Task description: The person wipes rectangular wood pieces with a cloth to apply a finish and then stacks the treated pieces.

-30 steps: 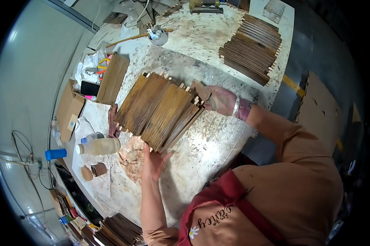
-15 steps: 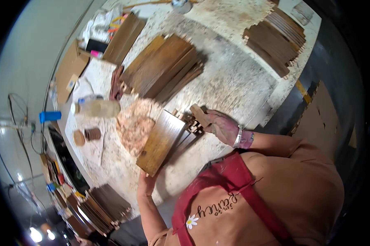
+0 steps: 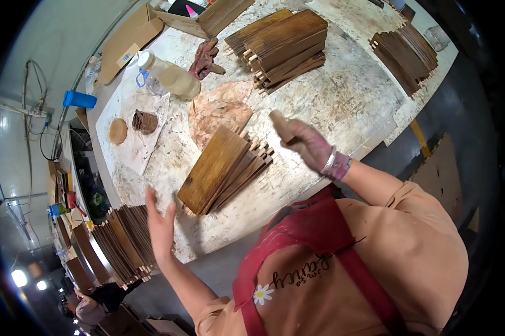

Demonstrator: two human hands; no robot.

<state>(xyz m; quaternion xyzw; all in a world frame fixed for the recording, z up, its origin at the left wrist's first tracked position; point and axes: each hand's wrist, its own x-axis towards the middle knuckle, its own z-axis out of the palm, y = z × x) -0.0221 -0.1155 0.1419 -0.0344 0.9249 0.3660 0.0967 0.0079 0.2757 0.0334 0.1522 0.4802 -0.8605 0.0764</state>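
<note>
My gloved right hand [image 3: 313, 147] is closed around a small tan block [image 3: 281, 125], held above the table; its exact kind is unclear. Bare and with fingers spread, my left hand [image 3: 162, 223] is off to the left, apart from the boards. Between the hands lies a small fanned stack of brown-stained wooden boards [image 3: 214, 168] with pale pegs at the far right end. A crumpled peach cloth [image 3: 218, 112] lies just behind this stack.
Farther back are a larger board stack [image 3: 289, 45], a stained glove [image 3: 205, 57] and a bottle of cloudy liquid [image 3: 173, 77]. A brown-stained cup [image 3: 145, 121] and a round lid [image 3: 117, 131] stand at left. More boards [image 3: 406, 59] lie far right; others [image 3: 124, 241] stand left.
My left hand has let go of the small board stack and moved left, opening. My right hand has lifted away from the pegged ends with the block. The whole view has shifted.
</note>
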